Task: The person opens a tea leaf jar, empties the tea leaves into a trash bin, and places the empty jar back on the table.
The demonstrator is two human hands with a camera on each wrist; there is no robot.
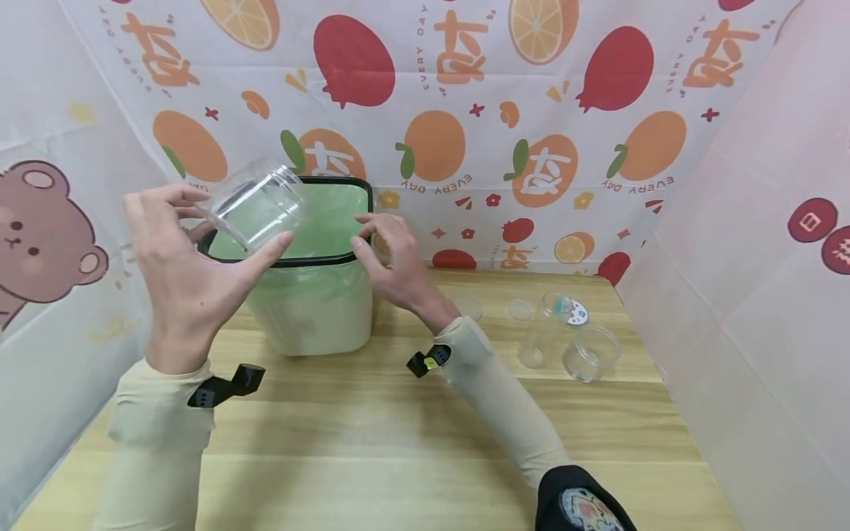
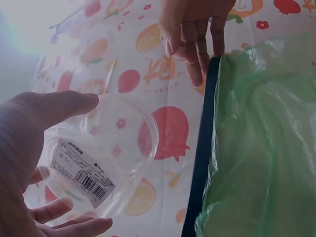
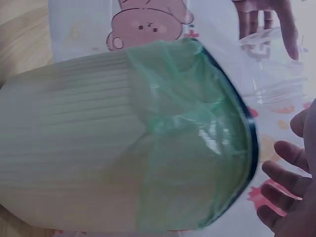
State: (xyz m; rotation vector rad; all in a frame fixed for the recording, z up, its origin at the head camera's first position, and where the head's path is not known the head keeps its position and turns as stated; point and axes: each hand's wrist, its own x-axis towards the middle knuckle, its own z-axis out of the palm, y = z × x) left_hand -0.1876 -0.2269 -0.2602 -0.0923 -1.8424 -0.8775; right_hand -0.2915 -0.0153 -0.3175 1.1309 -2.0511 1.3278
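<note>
In the head view, my left hand (image 1: pixel 189 276) grips a clear plastic jar (image 1: pixel 260 205) between thumb and fingers, tilted above the left side of a trash bin (image 1: pixel 325 313). A white barcode label (image 2: pixel 81 173) shows on the jar in the left wrist view. The bin has a dark rim (image 3: pixel 250 133) and a green liner bag (image 3: pixel 197 118) folded over its outside. Beside the rim's right side is my right hand (image 1: pixel 398 262), fingers loosely bent and holding nothing; in the right wrist view its fingers (image 3: pixel 286 177) are spread apart from the rim.
On the wooden table (image 1: pixel 372 442), at the right, are a clear open jar (image 1: pixel 591 354), a clear tube-like container (image 1: pixel 541 339), a small patterned round piece (image 1: pixel 578 313) and clear discs (image 1: pixel 520 308). A fruit-printed cloth (image 1: pixel 412 88) hangs behind the bin.
</note>
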